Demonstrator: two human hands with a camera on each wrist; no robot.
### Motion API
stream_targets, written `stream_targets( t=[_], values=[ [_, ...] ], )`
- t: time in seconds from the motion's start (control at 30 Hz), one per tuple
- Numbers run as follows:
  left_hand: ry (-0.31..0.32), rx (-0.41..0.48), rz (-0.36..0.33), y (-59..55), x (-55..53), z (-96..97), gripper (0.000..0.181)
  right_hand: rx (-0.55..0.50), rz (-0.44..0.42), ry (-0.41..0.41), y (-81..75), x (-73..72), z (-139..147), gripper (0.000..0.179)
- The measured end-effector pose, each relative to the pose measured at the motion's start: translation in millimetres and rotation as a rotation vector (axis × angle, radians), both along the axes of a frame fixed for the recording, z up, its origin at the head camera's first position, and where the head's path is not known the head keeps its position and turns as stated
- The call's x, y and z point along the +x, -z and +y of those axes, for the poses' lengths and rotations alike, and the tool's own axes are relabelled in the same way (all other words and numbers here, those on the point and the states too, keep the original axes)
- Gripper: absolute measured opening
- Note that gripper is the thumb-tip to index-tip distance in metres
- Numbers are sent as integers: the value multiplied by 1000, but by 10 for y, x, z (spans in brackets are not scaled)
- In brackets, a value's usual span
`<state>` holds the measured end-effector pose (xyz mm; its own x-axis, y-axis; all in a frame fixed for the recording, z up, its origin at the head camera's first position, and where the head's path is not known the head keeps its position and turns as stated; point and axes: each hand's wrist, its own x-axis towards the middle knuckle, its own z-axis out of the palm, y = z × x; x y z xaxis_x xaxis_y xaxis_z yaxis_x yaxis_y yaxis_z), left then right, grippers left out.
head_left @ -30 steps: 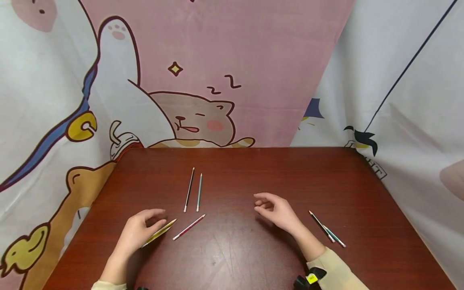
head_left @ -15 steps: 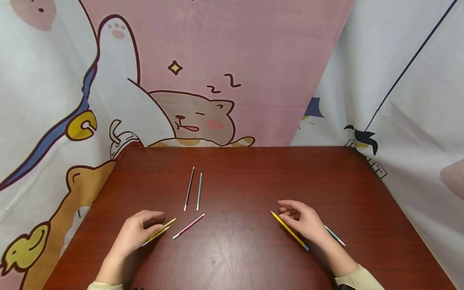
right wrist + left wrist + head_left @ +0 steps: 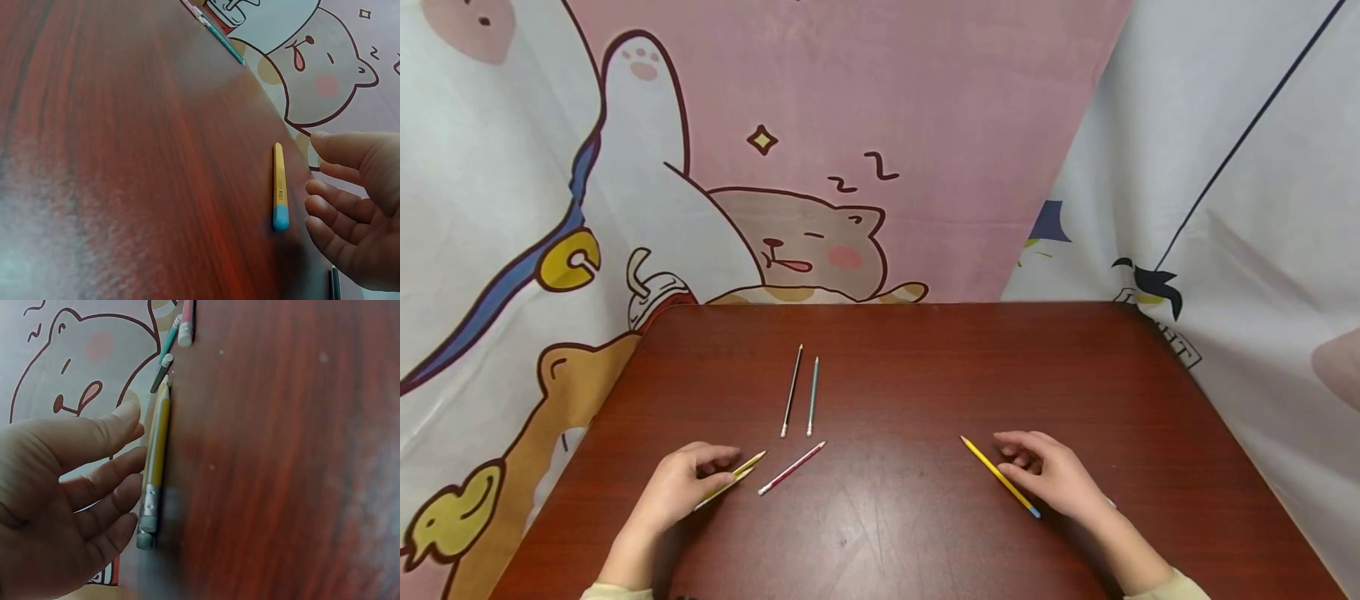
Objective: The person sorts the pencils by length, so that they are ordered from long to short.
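Note:
Two yellow pencils (image 3: 741, 468) lie side by side on the table, close to the thumb of my left hand (image 3: 677, 487). In the left wrist view, that hand's fingers (image 3: 115, 469) are loosely bent beside the pencils (image 3: 157, 440) and hold nothing. A yellow pencil with a blue end (image 3: 1000, 477) lies slantwise just left of my right hand (image 3: 1052, 475). From the right wrist, this hand's fingers (image 3: 337, 206) are seen apart from the pencil (image 3: 280, 181), gripping nothing. Pencils beyond the right hand are almost wholly hidden by it.
A red and white pencil (image 3: 792, 468) lies right of the left hand. Farther back are a black pencil (image 3: 792, 392) and a teal pencil (image 3: 813, 396), nearly parallel. The brown table (image 3: 880, 350) ends at a printed curtain (image 3: 955, 150).
My right hand has moved to the right and slightly back toward me, uncovering the yellow pencil and covering the pencils at the right. The left hand has barely shifted.

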<state>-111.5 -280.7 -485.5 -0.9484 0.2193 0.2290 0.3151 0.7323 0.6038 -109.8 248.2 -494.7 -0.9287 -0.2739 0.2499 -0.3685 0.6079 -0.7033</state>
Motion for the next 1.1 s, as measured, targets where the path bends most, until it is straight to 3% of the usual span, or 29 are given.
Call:
stream_targets(
  t=[0.67,1.1],
  values=[
    [-19,24,-43,52,-48,-14,25,16,99,-74,146,61,2,40],
    [16,-12,27,108,-63,-20,27,83,157,-57,215,70,8,45]
  ],
)
